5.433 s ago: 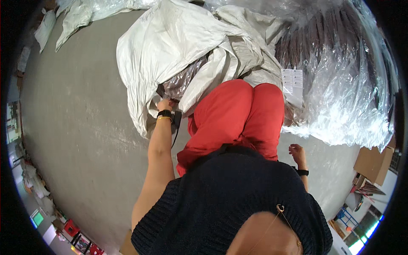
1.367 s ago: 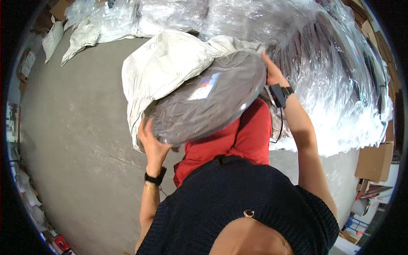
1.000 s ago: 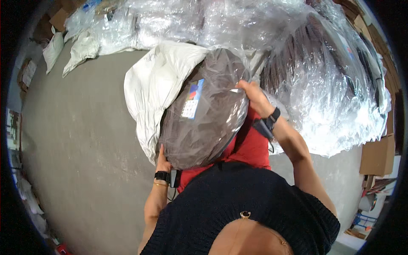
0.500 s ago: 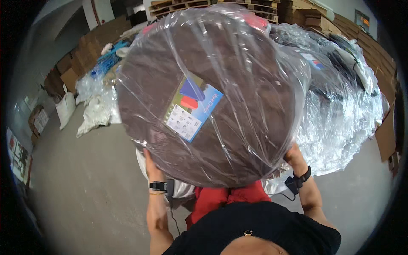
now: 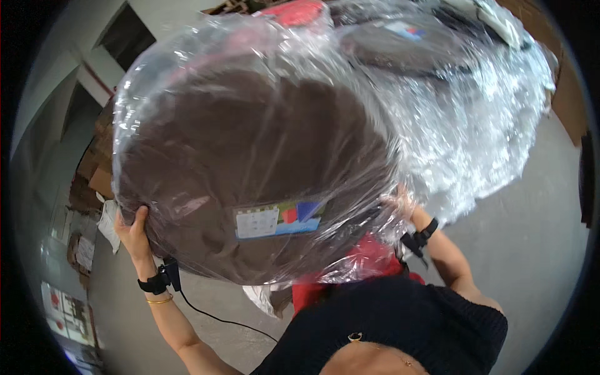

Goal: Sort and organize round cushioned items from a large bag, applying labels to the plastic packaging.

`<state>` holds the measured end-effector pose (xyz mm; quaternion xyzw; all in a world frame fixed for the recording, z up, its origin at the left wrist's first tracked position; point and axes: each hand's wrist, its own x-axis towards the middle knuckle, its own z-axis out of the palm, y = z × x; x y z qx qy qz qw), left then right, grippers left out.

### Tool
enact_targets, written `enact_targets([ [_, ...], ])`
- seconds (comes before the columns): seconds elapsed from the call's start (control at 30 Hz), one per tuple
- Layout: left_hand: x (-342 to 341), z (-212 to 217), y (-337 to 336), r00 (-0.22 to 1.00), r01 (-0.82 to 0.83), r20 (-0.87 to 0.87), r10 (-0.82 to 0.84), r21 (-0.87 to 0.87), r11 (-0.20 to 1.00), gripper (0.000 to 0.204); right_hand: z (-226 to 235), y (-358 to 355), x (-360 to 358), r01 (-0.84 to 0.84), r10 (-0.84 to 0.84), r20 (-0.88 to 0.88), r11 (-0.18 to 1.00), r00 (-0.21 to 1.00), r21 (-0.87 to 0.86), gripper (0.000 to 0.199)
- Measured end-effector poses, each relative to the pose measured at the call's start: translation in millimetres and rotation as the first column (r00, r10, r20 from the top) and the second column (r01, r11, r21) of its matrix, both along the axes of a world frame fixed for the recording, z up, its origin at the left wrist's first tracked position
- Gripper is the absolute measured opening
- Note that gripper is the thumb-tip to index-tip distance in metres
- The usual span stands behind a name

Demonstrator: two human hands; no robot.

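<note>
A large, round, dark brown fabric disc (image 5: 262, 156) in a loose clear plastic bag is held up before my body. Near its lower edge, under the plastic, lies a printed card (image 5: 278, 220) in white, blue, green and red. My left hand (image 5: 133, 232) is closed on the disc's left rim, thumb on the front and the other fingers hidden behind. At the lower right, my right hand (image 5: 403, 205) grips the bag at the disc's edge; its fingers are partly blurred. Red fabric (image 5: 294, 12) shows beyond the disc's top.
To the right stands a big heap of plastic-wrapped goods (image 5: 462, 125), with another brown round piece (image 5: 406, 47) on top. Cardboard boxes (image 5: 100, 181) and a white sack (image 5: 109, 226) are at the left. A black cable (image 5: 219, 320) runs from my left wrist strap.
The disc has shifted left and turned, so its card now lies level near the lower edge. My left hand went left and up. The whole view has swung as well.
</note>
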<state>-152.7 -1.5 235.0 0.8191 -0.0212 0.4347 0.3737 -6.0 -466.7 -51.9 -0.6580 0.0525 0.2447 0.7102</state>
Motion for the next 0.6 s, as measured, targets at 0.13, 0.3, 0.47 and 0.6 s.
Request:
enact_targets([
  [0.13,24.9,14.9,-31.3,1.0,0.02,0.008,-0.021,0.123,0.992,0.027,-5.8,-82.0,25.7,0.045,-0.113,0.514,0.989,0.85,0.143,0.053],
  [0.3,24.9,19.5,-49.2,1.0,0.021,-0.017,-0.018,0.165,0.986,0.03,95.9,-65.3,17.1,0.101,-0.282,0.831,0.958,0.479,0.267,0.045],
  [0.47,16.5,23.6,-75.7,0.999,0.035,-0.009,-0.034,0.227,0.973,0.039,138.8,-40.2,7.5,0.212,-0.332,0.865,0.94,0.377,0.269,0.077],
  [0.6,-0.3,28.0,-80.6,1.0,0.002,-0.017,0.003,0.305,0.952,0.063,170.5,-37.2,15.3,0.254,-0.27,0.91,0.948,0.315,0.194,0.07],
])
